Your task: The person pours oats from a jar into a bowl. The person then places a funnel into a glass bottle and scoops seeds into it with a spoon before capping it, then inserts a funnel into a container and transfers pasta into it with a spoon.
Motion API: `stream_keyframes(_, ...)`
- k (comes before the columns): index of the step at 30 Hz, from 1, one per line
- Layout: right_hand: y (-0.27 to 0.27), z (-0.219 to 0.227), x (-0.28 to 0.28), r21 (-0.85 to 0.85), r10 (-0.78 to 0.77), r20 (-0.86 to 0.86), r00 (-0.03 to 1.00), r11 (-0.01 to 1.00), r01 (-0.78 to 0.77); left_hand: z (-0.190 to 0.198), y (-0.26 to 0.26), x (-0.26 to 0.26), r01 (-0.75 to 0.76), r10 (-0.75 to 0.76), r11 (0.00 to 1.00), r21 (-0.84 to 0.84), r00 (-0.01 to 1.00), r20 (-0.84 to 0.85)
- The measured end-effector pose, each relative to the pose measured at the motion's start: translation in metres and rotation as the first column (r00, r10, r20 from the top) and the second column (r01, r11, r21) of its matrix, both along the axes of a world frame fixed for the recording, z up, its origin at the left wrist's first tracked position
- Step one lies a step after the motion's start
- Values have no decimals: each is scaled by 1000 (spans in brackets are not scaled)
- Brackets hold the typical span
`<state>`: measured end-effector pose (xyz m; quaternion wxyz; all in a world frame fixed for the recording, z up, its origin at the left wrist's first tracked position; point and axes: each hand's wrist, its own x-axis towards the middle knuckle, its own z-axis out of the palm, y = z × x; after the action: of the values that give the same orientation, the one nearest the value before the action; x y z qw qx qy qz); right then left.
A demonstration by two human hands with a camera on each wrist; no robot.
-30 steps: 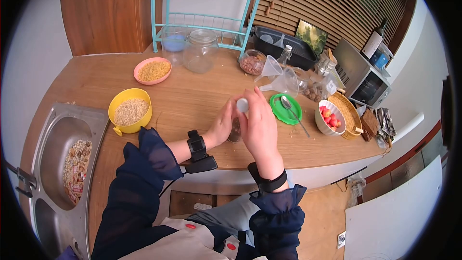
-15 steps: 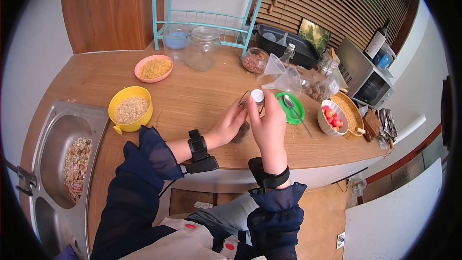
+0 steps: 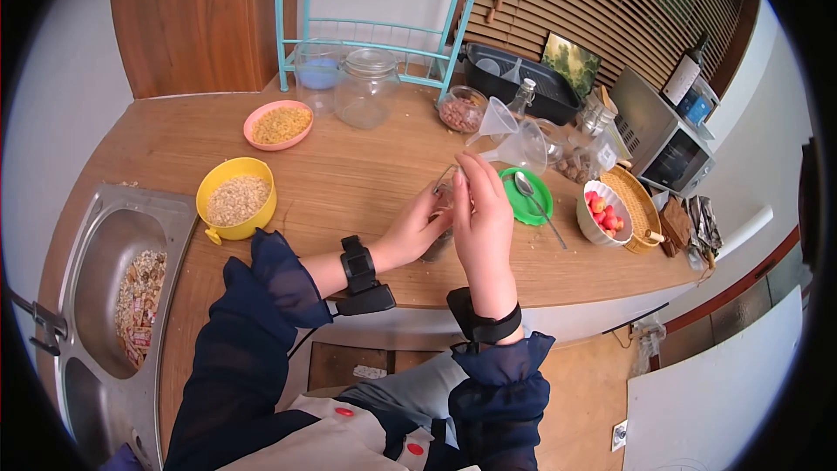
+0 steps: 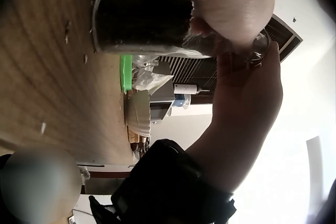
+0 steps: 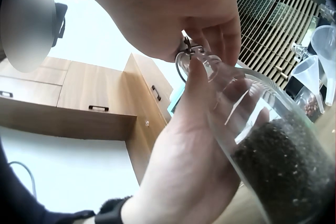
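A clear glass swing-top bottle [image 5: 283, 166] with fine dark seeds in its lower part stands on the wooden counter, as the left wrist view shows. My left hand [image 3: 415, 232] grips it around the neck. Over the bottle's mouth, my right hand [image 3: 485, 220] curls its fingers on the stopper, which is hidden beneath them in the head view. The wire clasp [image 5: 195, 49] shows between the two hands in the right wrist view. A green lid [image 3: 523, 213] bearing a metal spoon [image 3: 526, 187] lies just right of my right hand.
Left on the counter are a yellow bowl [image 3: 206, 206] of oats and a pink dish [image 3: 253, 141] of yellow grains. Behind stands a glass jar [image 3: 366, 100]. Two clear funnels, a white bowl [image 3: 596, 228] of red fruit and a microwave [image 3: 667, 153] line the right. A sink [image 3: 96, 253] is far left.
Half a second ago, my right hand held the white-topped stopper in plain sight; now its fingers cover it, and the hand sits slightly farther left. The left hand keeps its grip.
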<state>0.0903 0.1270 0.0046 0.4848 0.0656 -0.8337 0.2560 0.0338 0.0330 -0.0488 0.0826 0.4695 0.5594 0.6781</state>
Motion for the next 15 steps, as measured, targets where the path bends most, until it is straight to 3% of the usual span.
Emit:
stream_keyframes(5, -4, 5, 9, 64, -72, 54, 996, 996, 69, -9, 0, -7, 55, -53, 997, -51, 998, 30)
stream_keyframes(8, -4, 4, 12, 92, -92, 59, 994, 992, 86, -8, 2, -3, 104, -106, 994, 33, 993, 58)
stream_keyframes(11, -6, 6, 14, 94, -111, 90, 990, 990, 103, -7, 4, 2, 13, -15, 1000, 22, 997, 73)
stream_keyframes(13, -8, 7, 13, 98, -132, 101, 986, 988, 123, -7, 7, 2, -239, 267, 953, 188, 954, -137)
stream_keyframes(15, -11, 7, 12, 102, -179, 112, 977, 980, 168, 3, 2, 3, -210, 258, 942, 263, 952, -166)
